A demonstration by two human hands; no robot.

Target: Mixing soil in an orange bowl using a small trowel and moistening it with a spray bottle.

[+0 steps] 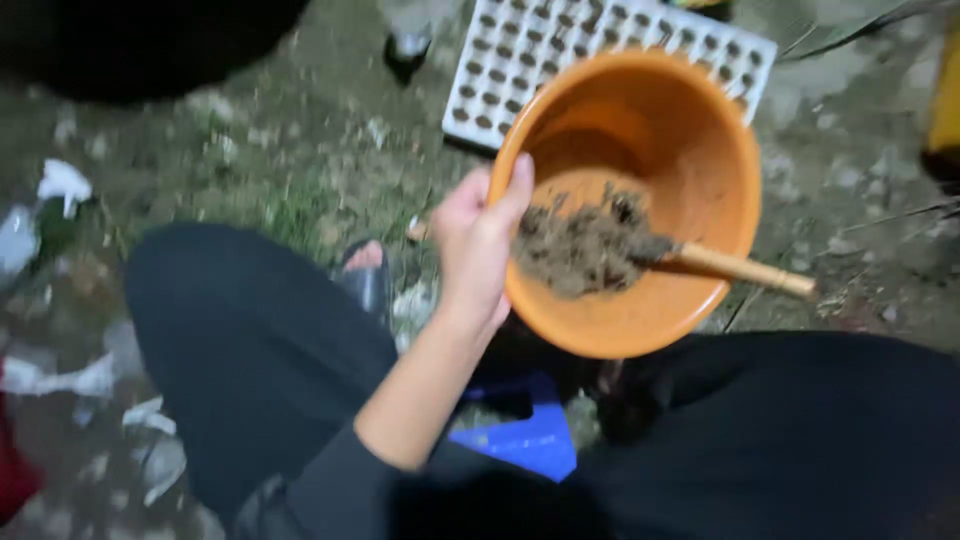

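Note:
My left hand (480, 245) grips the near rim of an orange plastic bowl (690, 170), thumb over the edge, holding it tilted above my knees. Inside the bowl lies a clump of dark soil (580, 250). A tool with a wooden handle (745, 268) rests in the soil, its handle sticking out over the right rim. My right hand is out of sight. My legs in black trousers (250, 350) frame the bottom of the view, and a foot in a dark sandal (365, 270) shows beside my left hand.
A white seedling tray (520, 50) with several small cells lies on the ground behind the bowl. A blue plastic stool (530, 435) is under me. Scraps of white litter (65, 185) lie on the dirt and grass at left. A yellow object (945, 100) stands at the right edge.

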